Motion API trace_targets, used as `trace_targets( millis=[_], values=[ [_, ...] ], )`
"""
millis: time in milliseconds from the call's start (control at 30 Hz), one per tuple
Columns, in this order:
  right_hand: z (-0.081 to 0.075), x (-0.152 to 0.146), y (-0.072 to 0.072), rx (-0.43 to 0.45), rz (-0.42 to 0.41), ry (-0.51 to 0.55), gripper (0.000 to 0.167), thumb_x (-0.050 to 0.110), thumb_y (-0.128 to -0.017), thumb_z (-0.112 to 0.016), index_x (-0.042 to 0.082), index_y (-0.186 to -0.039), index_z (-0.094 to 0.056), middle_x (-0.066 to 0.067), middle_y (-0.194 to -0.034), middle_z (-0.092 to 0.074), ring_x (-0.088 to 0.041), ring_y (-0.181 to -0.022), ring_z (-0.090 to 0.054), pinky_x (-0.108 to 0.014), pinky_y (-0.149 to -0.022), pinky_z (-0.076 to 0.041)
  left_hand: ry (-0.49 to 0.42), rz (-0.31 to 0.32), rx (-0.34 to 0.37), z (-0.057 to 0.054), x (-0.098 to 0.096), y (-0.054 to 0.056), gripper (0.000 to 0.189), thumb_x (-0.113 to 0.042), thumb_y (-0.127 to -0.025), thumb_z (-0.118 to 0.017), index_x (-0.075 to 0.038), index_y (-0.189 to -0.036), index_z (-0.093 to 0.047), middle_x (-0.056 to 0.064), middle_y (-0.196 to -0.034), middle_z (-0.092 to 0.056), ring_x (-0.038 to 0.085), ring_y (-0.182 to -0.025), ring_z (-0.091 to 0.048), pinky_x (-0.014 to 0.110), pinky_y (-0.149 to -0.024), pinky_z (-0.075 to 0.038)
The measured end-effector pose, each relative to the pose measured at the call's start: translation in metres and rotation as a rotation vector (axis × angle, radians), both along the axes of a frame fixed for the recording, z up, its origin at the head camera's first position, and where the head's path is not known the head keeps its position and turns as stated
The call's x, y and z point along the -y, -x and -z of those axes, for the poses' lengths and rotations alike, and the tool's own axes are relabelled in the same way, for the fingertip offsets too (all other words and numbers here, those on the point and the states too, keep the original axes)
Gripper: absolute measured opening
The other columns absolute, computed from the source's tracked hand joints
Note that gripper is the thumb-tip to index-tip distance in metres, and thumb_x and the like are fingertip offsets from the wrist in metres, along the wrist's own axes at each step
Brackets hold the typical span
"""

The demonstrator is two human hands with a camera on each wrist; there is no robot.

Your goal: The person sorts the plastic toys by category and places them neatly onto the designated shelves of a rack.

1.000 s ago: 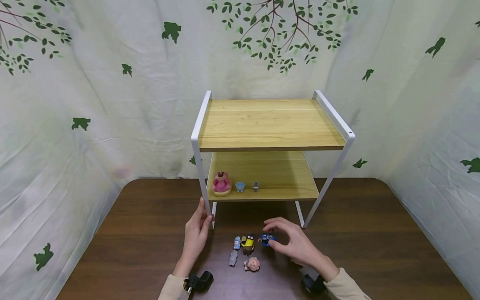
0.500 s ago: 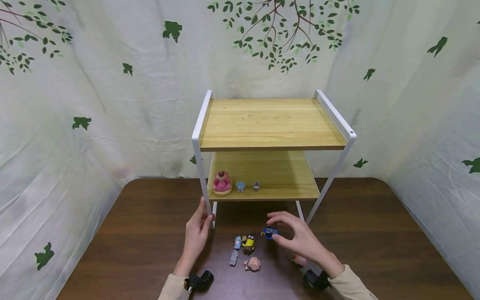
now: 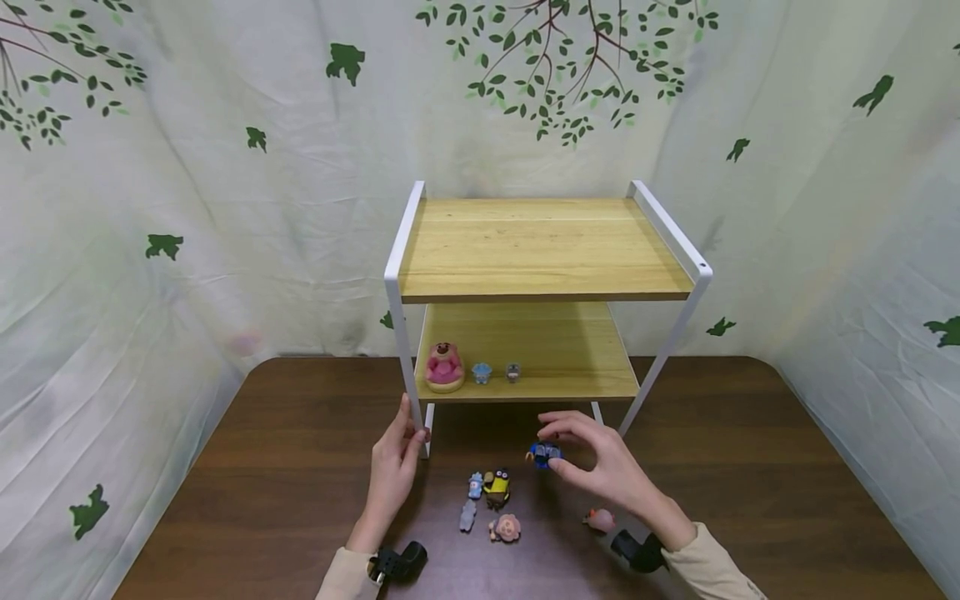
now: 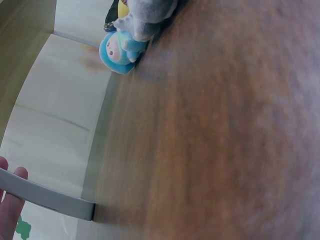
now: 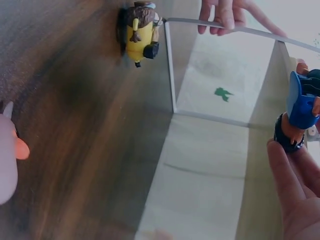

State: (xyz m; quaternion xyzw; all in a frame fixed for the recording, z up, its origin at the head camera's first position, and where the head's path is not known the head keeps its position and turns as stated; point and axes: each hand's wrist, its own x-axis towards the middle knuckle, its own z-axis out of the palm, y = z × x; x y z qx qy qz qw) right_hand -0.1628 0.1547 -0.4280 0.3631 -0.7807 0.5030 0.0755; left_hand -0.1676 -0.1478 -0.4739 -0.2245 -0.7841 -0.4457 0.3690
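My right hand pinches a small blue toy figure between thumb and fingers, above the table in front of the two-tier shelf. In the right wrist view the dark-haired end of the figure points down against the fingertips. My left hand holds the shelf's white left front leg, thumb on one side and fingers on the other. Between the hands stand a yellow-and-brown minion figure, a light-blue figure, a grey figure and a pink figure.
On the lower shelf board sit a pink bear figure, a small blue figure and a small grey figure in a row. A pink round toy lies on the brown table below the right forearm. Leaf-printed cloth hangs behind.
My right hand has lifted the blue figure and moved it slightly right and toward the shelf. The pink round toy has come out from behind the hand. The left hand stays put.
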Motion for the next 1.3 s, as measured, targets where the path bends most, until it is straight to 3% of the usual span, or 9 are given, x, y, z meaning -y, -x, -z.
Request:
trace_targets(
  millis=[433,600,700,900,1167,1300],
  values=[
    [-0.017,-0.006,0.004,-0.070,0.002,0.001,0.032,0.002,-0.085,-0.070,0.015,-0.114,-0.064,-0.005,-0.128,-0.057,-0.019,-0.116,-0.054,-0.032,-0.091,-0.048,0.009,-0.007,0.000,0.000,0.000,-0.001,0.079,0.025,-0.075,-0.063,0.002,-0.143,-0.029,0.016,-0.073,-0.055,0.026,-0.062,-0.056,0.019,-0.059,-0.050],
    [-0.022,-0.007,0.006,-0.086,0.011,0.014,0.033,0.001,-0.084,-0.070,0.009,-0.115,-0.064,-0.006,-0.126,-0.058,-0.019,-0.110,-0.060,-0.036,-0.090,-0.050,0.007,-0.004,0.006,0.000,0.000,0.000,0.078,0.024,-0.076,-0.063,0.002,-0.143,-0.030,0.016,-0.073,-0.055,0.027,-0.062,-0.056,0.017,-0.059,-0.049],
    [-0.025,-0.008,0.008,-0.090,0.012,0.032,0.036,-0.002,-0.083,-0.071,0.006,-0.117,-0.062,-0.009,-0.126,-0.058,-0.020,-0.107,-0.061,-0.038,-0.089,-0.050,0.002,0.001,0.005,0.001,0.000,0.000,0.078,0.024,-0.076,-0.063,0.002,-0.143,-0.029,0.016,-0.073,-0.055,0.027,-0.062,-0.056,0.017,-0.059,-0.049],
    [-0.033,-0.007,0.008,-0.105,0.034,0.045,0.048,-0.007,-0.078,-0.073,0.001,-0.123,-0.058,-0.017,-0.124,-0.059,-0.021,-0.108,-0.061,-0.029,-0.092,-0.047,0.003,0.002,-0.002,0.001,-0.001,0.000,0.080,0.025,-0.075,-0.063,0.001,-0.144,-0.029,0.016,-0.073,-0.055,0.027,-0.062,-0.056,0.017,-0.059,-0.049],
    [-0.039,-0.005,0.010,-0.169,0.037,0.047,0.052,-0.018,-0.071,-0.072,-0.011,-0.119,-0.056,-0.026,-0.117,-0.059,-0.035,-0.102,-0.061,-0.048,-0.083,-0.050,0.002,0.003,-0.002,0.002,0.000,0.001,0.079,0.025,-0.075,-0.063,0.002,-0.143,-0.030,0.016,-0.073,-0.055,0.027,-0.062,-0.057,0.016,-0.062,-0.051],
    [-0.040,-0.007,0.014,-0.167,0.026,0.059,0.052,-0.017,-0.072,-0.072,-0.010,-0.121,-0.056,-0.026,-0.119,-0.059,-0.031,-0.105,-0.060,-0.040,-0.087,-0.050,0.003,0.005,-0.005,0.003,0.000,0.001,0.081,0.025,-0.075,-0.063,0.001,-0.144,-0.029,0.016,-0.073,-0.055,0.027,-0.062,-0.057,0.016,-0.062,-0.051]
  ],
)
